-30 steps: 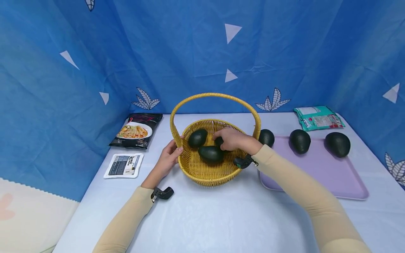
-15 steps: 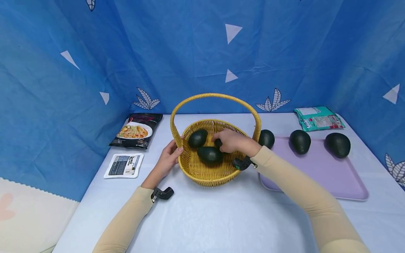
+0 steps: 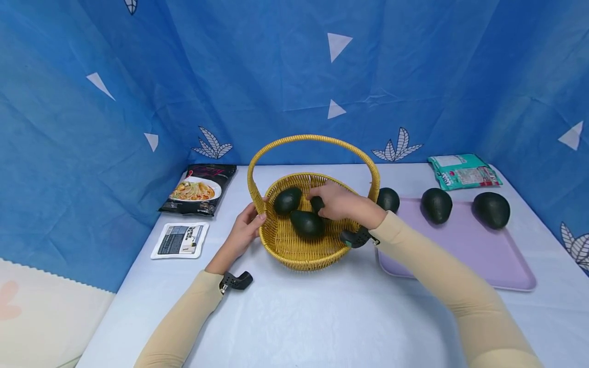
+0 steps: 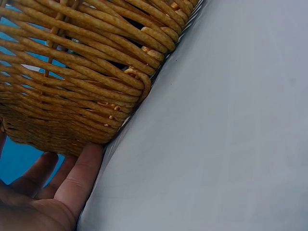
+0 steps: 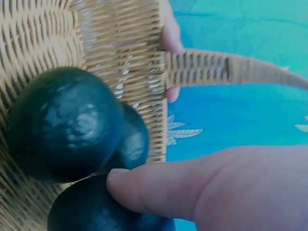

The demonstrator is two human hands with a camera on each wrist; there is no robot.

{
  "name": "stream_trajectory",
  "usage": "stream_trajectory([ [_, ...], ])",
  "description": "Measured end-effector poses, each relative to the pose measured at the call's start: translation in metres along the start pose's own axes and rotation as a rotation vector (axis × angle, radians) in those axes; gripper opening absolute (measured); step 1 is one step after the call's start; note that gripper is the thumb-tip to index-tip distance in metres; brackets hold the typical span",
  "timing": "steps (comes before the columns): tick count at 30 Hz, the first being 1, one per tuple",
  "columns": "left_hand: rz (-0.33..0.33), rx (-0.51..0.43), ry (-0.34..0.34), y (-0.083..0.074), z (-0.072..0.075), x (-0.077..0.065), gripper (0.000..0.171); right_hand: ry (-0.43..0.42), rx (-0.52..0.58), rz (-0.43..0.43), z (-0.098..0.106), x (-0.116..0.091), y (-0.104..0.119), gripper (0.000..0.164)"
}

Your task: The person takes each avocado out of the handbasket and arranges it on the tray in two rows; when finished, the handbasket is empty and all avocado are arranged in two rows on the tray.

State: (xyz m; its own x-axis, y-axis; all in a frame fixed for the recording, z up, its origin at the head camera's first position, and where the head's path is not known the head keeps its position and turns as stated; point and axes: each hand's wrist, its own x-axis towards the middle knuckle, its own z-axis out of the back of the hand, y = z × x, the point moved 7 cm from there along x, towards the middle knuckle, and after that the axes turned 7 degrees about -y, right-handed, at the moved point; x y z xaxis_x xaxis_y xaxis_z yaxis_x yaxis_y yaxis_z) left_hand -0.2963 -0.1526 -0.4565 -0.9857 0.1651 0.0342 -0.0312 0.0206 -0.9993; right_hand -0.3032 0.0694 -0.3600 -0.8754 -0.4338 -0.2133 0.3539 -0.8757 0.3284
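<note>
A yellow wicker basket with a tall arched handle stands mid-table. My left hand grips its left side at the foot of the handle; in the left wrist view, fingers lie against the woven outer wall. Inside the basket my right hand holds a dark green avocado, its thumb pressed on the skin. Most of that avocado is hidden by the hand in the head view. Two more avocados lie in the basket, one at the back left and another nearer the front.
Right of the basket, a lilac tray bears more avocados along its far side. A teal packet lies behind it. At left are a black noodle packet and a small white packet.
In the basket, the front avocado has rolled slightly, first left and then back right. My right hand has shifted only a little with its avocado. My left hand has stayed put.
</note>
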Motion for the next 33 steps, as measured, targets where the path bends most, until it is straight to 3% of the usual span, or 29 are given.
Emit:
stream_trajectory([
  [9, 0.001, 0.014, -0.002, 0.001, -0.001, 0.000, 0.056, -0.092, -0.009, 0.139, 0.019, -0.036, 0.012, 0.051],
  [22, -0.006, 0.033, -0.006, -0.001, 0.001, 0.000, 0.057, -0.173, 0.088, 0.223, 0.040, -0.090, 0.001, 0.048],
  [27, -0.012, 0.047, -0.010, -0.001, 0.001, 0.000, 0.057, -0.182, 0.122, 0.290, 0.045, -0.111, -0.007, 0.047],
  [33, -0.004, 0.038, -0.004, -0.002, -0.001, -0.001, 0.057, -0.126, 0.201, 0.272, 0.042, -0.134, -0.022, 0.047],
])
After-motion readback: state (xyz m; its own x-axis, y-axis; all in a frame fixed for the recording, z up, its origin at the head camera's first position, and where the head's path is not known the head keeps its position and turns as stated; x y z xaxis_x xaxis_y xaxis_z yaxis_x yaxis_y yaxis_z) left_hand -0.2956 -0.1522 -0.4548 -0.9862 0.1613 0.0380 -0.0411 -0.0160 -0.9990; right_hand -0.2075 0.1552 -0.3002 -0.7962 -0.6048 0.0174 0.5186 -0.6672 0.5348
